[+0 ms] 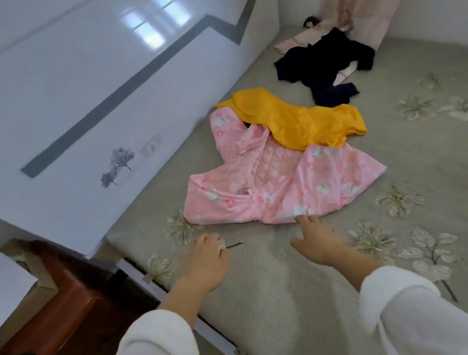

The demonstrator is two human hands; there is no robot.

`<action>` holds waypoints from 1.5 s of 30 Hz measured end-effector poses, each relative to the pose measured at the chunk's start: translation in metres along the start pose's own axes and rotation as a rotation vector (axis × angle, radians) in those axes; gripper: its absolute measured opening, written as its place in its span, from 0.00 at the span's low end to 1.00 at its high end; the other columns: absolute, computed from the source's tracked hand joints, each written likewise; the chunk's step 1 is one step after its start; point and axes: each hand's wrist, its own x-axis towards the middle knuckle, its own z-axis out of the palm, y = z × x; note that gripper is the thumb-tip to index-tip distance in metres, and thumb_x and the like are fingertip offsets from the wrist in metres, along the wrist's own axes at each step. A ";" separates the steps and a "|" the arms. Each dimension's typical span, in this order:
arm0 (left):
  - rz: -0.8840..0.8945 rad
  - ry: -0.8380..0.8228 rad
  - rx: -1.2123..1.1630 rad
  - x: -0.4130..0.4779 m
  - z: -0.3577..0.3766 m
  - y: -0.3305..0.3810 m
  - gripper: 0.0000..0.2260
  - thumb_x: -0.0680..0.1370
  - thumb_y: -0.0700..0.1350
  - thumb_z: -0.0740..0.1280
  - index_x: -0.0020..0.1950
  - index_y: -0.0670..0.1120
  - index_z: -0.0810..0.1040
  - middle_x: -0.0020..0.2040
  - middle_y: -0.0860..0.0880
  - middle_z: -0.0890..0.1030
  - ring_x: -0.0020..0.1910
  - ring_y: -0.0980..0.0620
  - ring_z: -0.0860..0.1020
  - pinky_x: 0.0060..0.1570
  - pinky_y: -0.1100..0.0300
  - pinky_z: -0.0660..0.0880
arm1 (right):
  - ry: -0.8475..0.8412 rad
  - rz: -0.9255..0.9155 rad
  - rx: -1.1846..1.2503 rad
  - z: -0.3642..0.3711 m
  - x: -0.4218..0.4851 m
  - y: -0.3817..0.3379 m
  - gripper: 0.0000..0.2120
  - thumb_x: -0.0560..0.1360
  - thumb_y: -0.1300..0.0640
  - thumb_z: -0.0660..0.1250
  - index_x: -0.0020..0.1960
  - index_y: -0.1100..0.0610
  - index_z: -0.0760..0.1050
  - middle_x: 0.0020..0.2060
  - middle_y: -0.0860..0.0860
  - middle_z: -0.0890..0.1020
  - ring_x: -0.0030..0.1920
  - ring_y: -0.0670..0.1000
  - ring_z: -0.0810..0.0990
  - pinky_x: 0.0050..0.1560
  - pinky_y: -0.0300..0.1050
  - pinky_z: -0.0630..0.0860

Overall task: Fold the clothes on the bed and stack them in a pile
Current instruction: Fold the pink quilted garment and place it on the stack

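My right hand (318,242) with fingers loose and apart, forefinger touching the near hem of the pink garment (278,191) on the bed (276,299), my left hand (209,262) relaxed, empty, yellow garment (294,120) overlapping its far end

The quilted jacket (283,188) lay on the bed (275,293), with the headboard (90,92) to its left. A blouse (300,119) overlapped its far edge. Behind it, a jumper (328,67) lay partly on a folded cloth (294,42).

Unfolded pink garment (286,187), yellow garment (297,118) overlapping, dark garment (325,67) beyond.
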 end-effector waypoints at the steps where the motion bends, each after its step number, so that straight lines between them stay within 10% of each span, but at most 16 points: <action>1: 0.007 -0.021 0.003 0.017 0.001 -0.007 0.16 0.81 0.46 0.57 0.68 0.43 0.68 0.68 0.44 0.68 0.64 0.46 0.68 0.60 0.56 0.66 | -0.005 0.009 0.006 0.005 0.015 -0.006 0.29 0.77 0.49 0.62 0.74 0.57 0.57 0.71 0.58 0.63 0.70 0.59 0.63 0.68 0.57 0.64; 14: 0.102 -0.053 0.220 0.213 0.031 -0.099 0.40 0.78 0.44 0.63 0.78 0.49 0.36 0.78 0.45 0.37 0.77 0.43 0.41 0.74 0.49 0.55 | -0.026 0.149 -0.016 0.072 0.165 -0.059 0.29 0.76 0.50 0.61 0.74 0.55 0.56 0.70 0.53 0.64 0.69 0.57 0.63 0.66 0.57 0.64; 18: 0.218 -0.087 0.377 0.260 0.023 -0.111 0.41 0.77 0.44 0.66 0.78 0.53 0.39 0.77 0.46 0.33 0.76 0.42 0.38 0.74 0.47 0.49 | 0.034 0.145 -0.109 0.084 0.203 -0.071 0.39 0.75 0.55 0.63 0.78 0.51 0.43 0.78 0.50 0.47 0.77 0.55 0.45 0.73 0.65 0.46; 21: 0.266 -0.211 0.444 0.275 0.029 -0.123 0.35 0.77 0.44 0.65 0.78 0.56 0.48 0.78 0.47 0.35 0.76 0.43 0.35 0.74 0.45 0.46 | -0.014 0.214 -0.298 0.103 0.217 -0.069 0.39 0.78 0.60 0.59 0.77 0.45 0.39 0.77 0.54 0.35 0.75 0.60 0.32 0.70 0.69 0.37; 26: 0.375 -0.388 0.529 0.248 0.064 -0.137 0.27 0.79 0.48 0.61 0.76 0.52 0.56 0.76 0.45 0.60 0.77 0.46 0.51 0.74 0.47 0.47 | -0.096 0.317 -0.403 0.133 0.205 -0.065 0.31 0.80 0.58 0.56 0.77 0.42 0.46 0.77 0.60 0.45 0.76 0.66 0.45 0.67 0.75 0.44; 31: 0.320 -0.630 0.253 0.218 0.064 -0.127 0.25 0.72 0.60 0.57 0.69 0.62 0.64 0.62 0.48 0.78 0.61 0.44 0.74 0.61 0.53 0.69 | -0.061 0.381 -0.145 0.127 0.176 -0.046 0.24 0.79 0.61 0.54 0.73 0.46 0.61 0.72 0.52 0.64 0.70 0.56 0.64 0.68 0.61 0.60; 37: -0.246 -0.776 -0.605 0.215 0.051 -0.099 0.18 0.75 0.58 0.65 0.57 0.47 0.72 0.44 0.45 0.80 0.36 0.49 0.79 0.35 0.60 0.69 | 0.199 0.436 0.669 0.096 0.115 -0.022 0.18 0.72 0.72 0.57 0.46 0.48 0.69 0.35 0.53 0.77 0.35 0.52 0.74 0.32 0.42 0.70; 41: -0.270 -0.503 -0.360 0.217 0.058 -0.074 0.38 0.74 0.61 0.67 0.76 0.45 0.56 0.73 0.39 0.65 0.69 0.40 0.67 0.66 0.46 0.65 | 0.360 0.376 0.817 0.076 0.059 -0.014 0.21 0.71 0.74 0.57 0.45 0.47 0.71 0.27 0.43 0.75 0.29 0.44 0.70 0.30 0.37 0.68; 45: -0.369 -0.584 -0.923 0.193 0.067 -0.019 0.44 0.69 0.64 0.69 0.78 0.47 0.55 0.75 0.45 0.64 0.71 0.45 0.65 0.68 0.48 0.63 | 0.395 0.291 0.849 0.051 0.008 -0.001 0.25 0.71 0.74 0.57 0.47 0.43 0.73 0.36 0.49 0.78 0.36 0.49 0.74 0.37 0.46 0.72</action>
